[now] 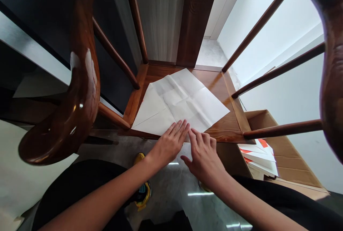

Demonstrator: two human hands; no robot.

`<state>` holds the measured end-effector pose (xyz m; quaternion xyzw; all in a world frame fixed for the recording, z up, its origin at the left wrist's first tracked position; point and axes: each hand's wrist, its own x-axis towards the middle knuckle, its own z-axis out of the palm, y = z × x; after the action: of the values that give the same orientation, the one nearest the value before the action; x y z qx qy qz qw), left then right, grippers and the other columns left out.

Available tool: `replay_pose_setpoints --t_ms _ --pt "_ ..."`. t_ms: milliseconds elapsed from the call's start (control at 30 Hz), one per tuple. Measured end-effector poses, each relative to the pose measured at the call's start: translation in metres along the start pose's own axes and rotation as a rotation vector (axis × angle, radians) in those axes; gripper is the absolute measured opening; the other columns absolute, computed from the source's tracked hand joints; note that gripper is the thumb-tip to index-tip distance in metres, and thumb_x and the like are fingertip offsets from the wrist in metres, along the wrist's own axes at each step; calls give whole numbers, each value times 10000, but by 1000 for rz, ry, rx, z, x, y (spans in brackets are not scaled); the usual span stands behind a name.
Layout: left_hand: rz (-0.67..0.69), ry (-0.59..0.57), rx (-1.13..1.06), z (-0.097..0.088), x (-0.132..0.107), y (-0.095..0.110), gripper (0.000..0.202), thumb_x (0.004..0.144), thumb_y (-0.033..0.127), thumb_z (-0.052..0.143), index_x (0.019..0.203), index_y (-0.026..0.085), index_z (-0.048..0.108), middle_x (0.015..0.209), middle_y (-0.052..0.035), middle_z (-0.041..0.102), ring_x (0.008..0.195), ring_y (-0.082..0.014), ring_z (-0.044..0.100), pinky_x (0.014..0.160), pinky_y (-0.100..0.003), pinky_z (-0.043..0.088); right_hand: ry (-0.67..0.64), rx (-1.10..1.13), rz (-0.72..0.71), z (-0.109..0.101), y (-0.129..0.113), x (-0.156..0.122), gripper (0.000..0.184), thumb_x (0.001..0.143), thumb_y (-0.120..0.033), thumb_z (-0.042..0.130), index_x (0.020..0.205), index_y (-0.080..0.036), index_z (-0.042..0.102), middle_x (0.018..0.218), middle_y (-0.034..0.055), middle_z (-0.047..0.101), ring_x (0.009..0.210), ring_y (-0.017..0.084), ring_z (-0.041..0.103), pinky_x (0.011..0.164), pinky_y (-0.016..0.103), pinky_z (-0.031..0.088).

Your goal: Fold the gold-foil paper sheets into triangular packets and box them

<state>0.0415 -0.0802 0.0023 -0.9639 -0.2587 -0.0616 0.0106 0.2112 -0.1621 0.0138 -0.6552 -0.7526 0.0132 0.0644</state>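
A creased white sheet of paper point(179, 102) lies spread like a diamond on the wooden chair seat point(217, 84). My left hand point(168, 143) rests at the sheet's near corner, fingers stretched flat and together on the paper. Just right of it, my right hand point(203, 152) lies with its fingers extended, their tips touching the same near corner at the seat's front edge. Neither hand holds anything.
Curved wooden armrests point(80, 91) and spindles rise on both sides of the seat. An open cardboard box point(284, 152) with white and orange sheets point(261, 154) stands on the floor at the right. A yellow shoe point(143, 191) shows on the grey glossy floor below.
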Motion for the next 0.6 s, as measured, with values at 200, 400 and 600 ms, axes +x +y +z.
replay_pose_setpoints --t_ms 200,400,600 --pt "231 -25 -105 6 -6 -49 609 1011 5 383 1588 189 446 1681 -55 408 1596 -199 300 1339 -442 283 -63 -103 -196 -5 105 25 1101 844 -392 798 1708 -280 125 1771 136 191 1552 458 282 1183 617 388" --pt "147 -12 -171 -20 -5 -60 619 921 34 512 1526 165 531 1672 -75 433 1632 -267 203 1355 -539 213 -60 -20 -39 9 72 8 1039 910 -396 700 1712 -196 69 1702 228 316 1392 465 466 1087 628 471" --pt "152 -3 -118 4 11 -9 561 1042 200 487 1585 72 430 1690 -157 376 1587 -370 317 1284 -615 322 -93 310 -99 -8 44 12 1083 938 -432 662 1710 -218 -65 1701 182 342 1464 383 431 1142 587 474"
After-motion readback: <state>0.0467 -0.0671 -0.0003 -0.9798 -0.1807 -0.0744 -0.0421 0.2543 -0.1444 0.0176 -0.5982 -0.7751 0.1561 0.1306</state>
